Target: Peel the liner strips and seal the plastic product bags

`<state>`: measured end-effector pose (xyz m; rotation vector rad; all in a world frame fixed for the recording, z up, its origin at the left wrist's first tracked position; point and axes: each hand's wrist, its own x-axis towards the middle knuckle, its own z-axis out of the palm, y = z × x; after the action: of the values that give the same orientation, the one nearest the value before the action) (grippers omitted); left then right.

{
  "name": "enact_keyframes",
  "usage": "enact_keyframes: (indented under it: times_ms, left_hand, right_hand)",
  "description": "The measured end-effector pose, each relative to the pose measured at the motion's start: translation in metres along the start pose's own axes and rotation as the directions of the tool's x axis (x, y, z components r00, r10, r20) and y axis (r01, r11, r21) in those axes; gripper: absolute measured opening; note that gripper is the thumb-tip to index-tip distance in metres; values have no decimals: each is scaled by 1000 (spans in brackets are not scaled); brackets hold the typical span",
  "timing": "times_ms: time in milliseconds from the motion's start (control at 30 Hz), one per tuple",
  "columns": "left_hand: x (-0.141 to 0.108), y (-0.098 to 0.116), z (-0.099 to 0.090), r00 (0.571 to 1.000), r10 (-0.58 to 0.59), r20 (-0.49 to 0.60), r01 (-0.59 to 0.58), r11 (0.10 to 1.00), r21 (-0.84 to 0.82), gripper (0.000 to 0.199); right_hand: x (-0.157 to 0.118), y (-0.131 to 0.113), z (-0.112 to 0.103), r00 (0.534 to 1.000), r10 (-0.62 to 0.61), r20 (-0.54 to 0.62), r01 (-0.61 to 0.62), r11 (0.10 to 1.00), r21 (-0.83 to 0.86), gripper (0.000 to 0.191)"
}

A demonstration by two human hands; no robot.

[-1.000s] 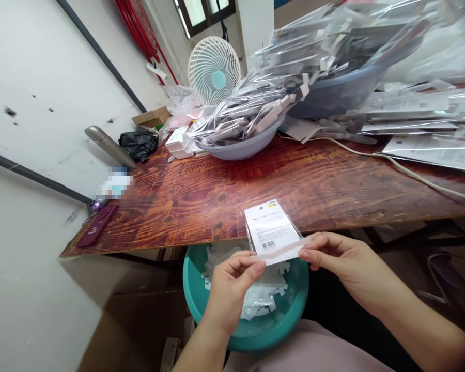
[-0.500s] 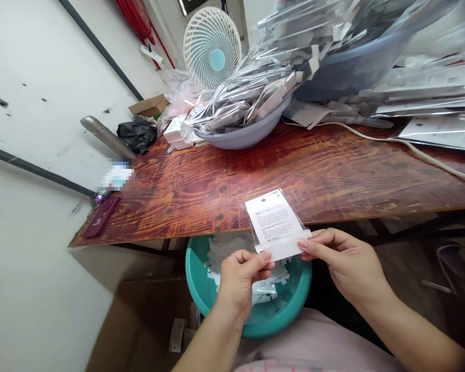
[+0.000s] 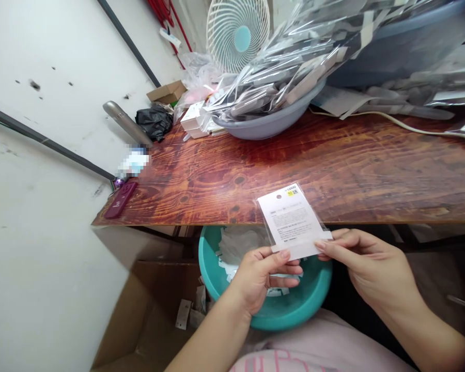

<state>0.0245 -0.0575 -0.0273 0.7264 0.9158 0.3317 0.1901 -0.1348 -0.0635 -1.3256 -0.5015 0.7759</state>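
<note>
A clear plastic bag with a white printed card inside is stretched between my hands, tilted, its far end over the table's front edge. A white strip runs along its near end. My left hand pinches the left corner of that strip between thumb and index finger, with the other fingers loosely extended. At the strip's right corner, my right hand pinches with thumb and fingers. Below them stands a teal basin with white paper strips and translucent pieces in it.
On the wooden table, a lilac basin heaped with plastic-wrapped packs stands near a fan. A larger basin is at the right. A cable crosses the table. A maroon phone lies at the left edge, above a cardboard box.
The view has shifted, so the table and basins sit differently in it. Both hands still grip the bag's strip. The fingers of my left hand have spread a little under it.
</note>
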Motion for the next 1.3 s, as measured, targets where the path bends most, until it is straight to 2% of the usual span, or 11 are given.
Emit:
enact_keyframes:
  times_ms: [200,333,533,633,733,867,1000,1133,1233,1300]
  left_hand:
    - [0,-2,0,997,-52,-54,57,994,90,31]
    - [-1,-2,3,994,-10,-109,21,996,92,32]
    - [-8,3,8,992,35,-124,-21,993,114,31]
    - [-15,14,15,987,95,-131,-73,984,164,30]
    - [-15,36,23,977,182,-113,-153,962,226,29]
    - [14,71,29,941,336,-36,-310,899,309,29]
    - [62,92,26,902,430,42,-418,843,340,33]
    - [85,91,24,890,453,52,-443,833,332,35]
    - [85,87,24,890,453,49,-445,839,313,32]
    - [83,87,25,891,452,35,-439,841,315,29]
  right_hand:
    - [0,-4,0,1000,12,2,-12,1000,-8,16]
    - [3,-11,1,998,60,9,-60,998,12,17]
    - [9,-27,1,994,90,56,-91,996,12,19]
    - [9,-41,3,997,32,71,-32,999,-5,19]
    - [18,-59,7,996,-73,53,75,997,-23,19]
    - [54,-74,16,994,-104,-27,103,994,-19,23]
    - [101,-74,25,1000,7,-15,-6,999,52,28]
    - [121,-66,29,997,73,11,-74,995,61,31]
    - [120,-60,30,1000,22,3,-22,1000,21,39]
    - [116,-58,30,998,-69,12,70,993,-92,46]
